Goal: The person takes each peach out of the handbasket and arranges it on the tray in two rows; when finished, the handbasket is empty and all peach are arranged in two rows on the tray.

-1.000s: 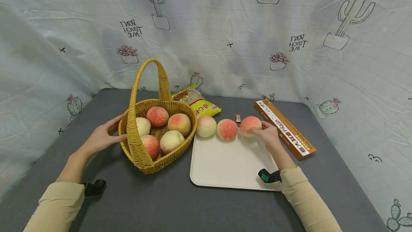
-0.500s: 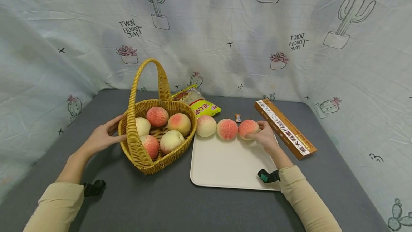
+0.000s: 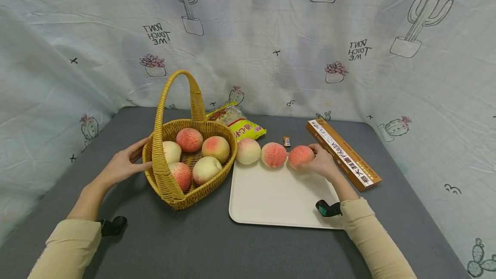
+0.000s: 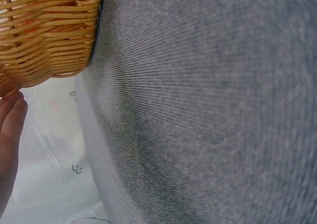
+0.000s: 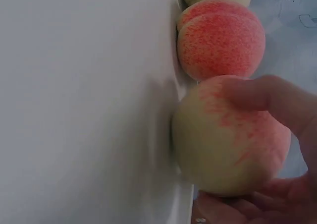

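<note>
My right hand [image 3: 320, 162] holds a pink peach [image 3: 300, 157] at the far edge of a white tray [image 3: 279, 197]. In the right wrist view the thumb [image 5: 257, 92] lies over this peach and the fingers curl beneath it. Beside it, along the same edge, sit a redder peach [image 3: 274, 155] and a paler peach [image 3: 248, 151]. On the left, my left hand [image 3: 124, 165] touches the side of a wicker basket [image 3: 182, 199] with its fingertips. Several peaches lie in the basket, among them a cream one [image 3: 206, 170].
Behind the basket lies a yellow food packet [image 3: 248, 128]. A small orange-wrapped candy [image 3: 286, 141] is beyond the tray. Right of the tray, a long brown pasta box [image 3: 345, 154] lies aslant. A patterned cloth [image 3: 271, 55] hangs behind the grey table [image 3: 186, 244].
My right hand has shifted the peach slightly left and nearer, then a little back right, turning it so more red shows. My left hand and the basket have stayed put.
</note>
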The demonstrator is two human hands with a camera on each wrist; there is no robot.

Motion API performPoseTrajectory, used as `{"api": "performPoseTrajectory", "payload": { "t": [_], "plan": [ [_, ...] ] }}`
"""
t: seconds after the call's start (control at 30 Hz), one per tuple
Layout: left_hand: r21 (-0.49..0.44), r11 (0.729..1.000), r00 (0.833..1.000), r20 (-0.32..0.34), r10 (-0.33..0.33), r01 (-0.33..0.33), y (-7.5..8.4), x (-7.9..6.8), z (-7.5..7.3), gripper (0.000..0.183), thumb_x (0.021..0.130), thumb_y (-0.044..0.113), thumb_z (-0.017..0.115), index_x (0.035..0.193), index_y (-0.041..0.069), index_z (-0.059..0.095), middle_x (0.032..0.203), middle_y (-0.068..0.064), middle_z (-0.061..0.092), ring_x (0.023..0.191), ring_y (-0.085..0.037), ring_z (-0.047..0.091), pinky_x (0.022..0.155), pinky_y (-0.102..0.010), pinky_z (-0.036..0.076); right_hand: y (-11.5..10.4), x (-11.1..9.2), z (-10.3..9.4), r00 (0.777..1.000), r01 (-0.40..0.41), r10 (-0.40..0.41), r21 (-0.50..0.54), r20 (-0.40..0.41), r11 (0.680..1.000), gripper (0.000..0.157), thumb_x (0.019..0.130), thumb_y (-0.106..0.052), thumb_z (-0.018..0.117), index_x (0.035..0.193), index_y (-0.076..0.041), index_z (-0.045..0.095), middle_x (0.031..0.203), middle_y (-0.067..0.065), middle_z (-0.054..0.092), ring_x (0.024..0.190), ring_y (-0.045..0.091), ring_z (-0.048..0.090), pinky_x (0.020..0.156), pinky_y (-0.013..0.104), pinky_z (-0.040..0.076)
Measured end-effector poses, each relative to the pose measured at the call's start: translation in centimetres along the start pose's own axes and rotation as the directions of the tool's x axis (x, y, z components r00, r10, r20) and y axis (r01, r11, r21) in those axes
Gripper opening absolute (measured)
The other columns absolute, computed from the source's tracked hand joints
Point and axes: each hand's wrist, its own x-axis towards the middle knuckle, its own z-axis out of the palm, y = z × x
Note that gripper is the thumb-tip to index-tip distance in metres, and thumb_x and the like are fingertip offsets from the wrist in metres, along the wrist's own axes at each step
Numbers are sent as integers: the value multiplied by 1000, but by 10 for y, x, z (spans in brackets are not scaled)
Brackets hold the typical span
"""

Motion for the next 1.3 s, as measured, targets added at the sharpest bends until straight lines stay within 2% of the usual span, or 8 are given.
{"api": "performPoseTrajectory", "payload": {
  "t": [0.13, 0.27, 0.47, 0.63, 0.73, 0.9, 1.3],
  "plan": [
    [2, 1000, 1000, 2, -3, 3, 0, 0, 0, 90, 93, 28, 68, 156, 2, 10, 154, -33, 17, 136, -53, 25, 105, -67, 32, 1, -6, -5, 999, 50, -48, -170, 12, 984, 75, 68, -24, 83, 123, 6, 42, 115, 29, 55, 102, 42, 58, 81, 53, 54],
    [9, 1000, 1000, -1, -4, 4, 0, 0, 0, 90, 93, 29, 68, 156, 2, 10, 154, -33, 17, 136, -53, 26, 105, -66, 33, 1, -11, -7, 997, 68, -74, -245, -17, 967, 74, 65, -23, 86, 118, 7, 46, 110, 29, 57, 100, 44, 58, 81, 56, 52],
    [9, 1000, 1000, 1, 0, 0, -1, 0, -1, 90, 93, 29, 68, 156, 2, 10, 154, -34, 17, 136, -54, 25, 105, -67, 32, 2, -7, 0, 993, 91, -104, -187, -64, 978, 75, 63, -21, 89, 119, 8, 47, 113, 31, 57, 104, 45, 58, 87, 57, 51],
    [2, 1000, 1000, 2, 10, -10, -1, 0, 0, 90, 93, 27, 68, 156, 1, 10, 153, -34, 18, 136, -54, 26, 105, -66, 33, 2, -1, 8, 991, 86, -99, -138, -88, 987, 79, 64, -20, 91, 122, 7, 44, 116, 31, 56, 106, 45, 57, 88, 55, 53],
    [4, 1000, 1000, 0, 8, -8, -1, 1, 0, 90, 93, 28, 68, 156, 1, 10, 153, -34, 18, 136, -54, 26, 106, -66, 33, 0, 0, 11, 992, 78, -91, -143, -84, 987, 80, 66, -22, 90, 124, 6, 43, 118, 31, 56, 107, 44, 58, 87, 55, 53],
    [8, 1000, 1000, -4, 1, -1, -2, 1, 0, 90, 93, 28, 69, 156, 2, 10, 154, -33, 17, 136, -54, 26, 105, -66, 33, -2, 0, 11, 990, 110, -123, -153, -75, 982, 85, 67, -23, 90, 130, 8, 42, 122, 32, 55, 109, 45, 57, 88, 56, 53],
    [3, 1000, 1000, -1, 10, -10, -4, 2, 0, 90, 93, 27, 69, 156, 1, 10, 154, -33, 17, 136, -53, 26, 105, -66, 33, -6, -2, 3, 989, 135, -142, -187, -27, 973, 100, 68, -20, 88, 144, 13, 32, 138, 35, 44, 122, 51, 46, 98, 61, 45]
  ]
}}
